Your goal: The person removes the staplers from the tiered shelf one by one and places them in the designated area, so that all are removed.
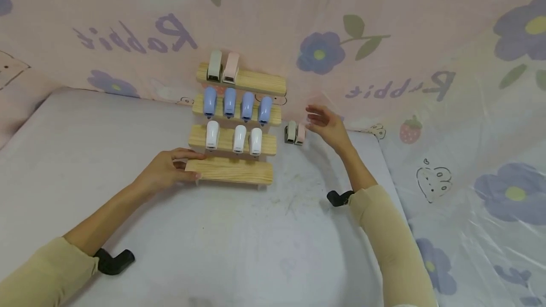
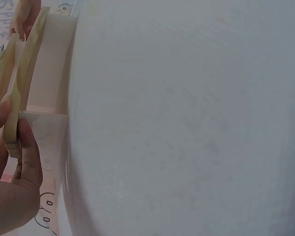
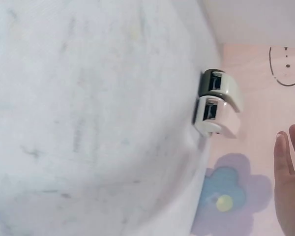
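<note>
A stepped wooden rack (image 1: 228, 171) stands on the white tabletop (image 1: 256, 240), close to the printed backdrop, and the left hand (image 1: 164, 169) grasps the left end of its lowest board, thumb on one side and fingers on the other. On the top board, towards its left end, a grey-green stapler (image 1: 214, 65) and a pink stapler (image 1: 231, 67) stand next to each other. The second board carries four blue staplers (image 1: 229, 102) in a row, and the third carries three white staplers (image 1: 212, 135), the leftmost set wider apart from the other two. Just right of the rack, a second grey-green stapler (image 1: 291, 131) and a second pink stapler (image 1: 300, 134) sit side by side on the tabletop near its back edge. The right hand (image 1: 328, 129) hangs in the air beside this pair, released, with its fingers loosely extended and apart from both. Each arm has a cream sleeve (image 1: 390, 236) and a black angled piece (image 1: 115, 262) at the wrist. Behind and to the right, the backdrop (image 1: 273, 27) shows purple flowers, green leaves, rabbit drawings and mirrored "Rabbit" lettering
</note>
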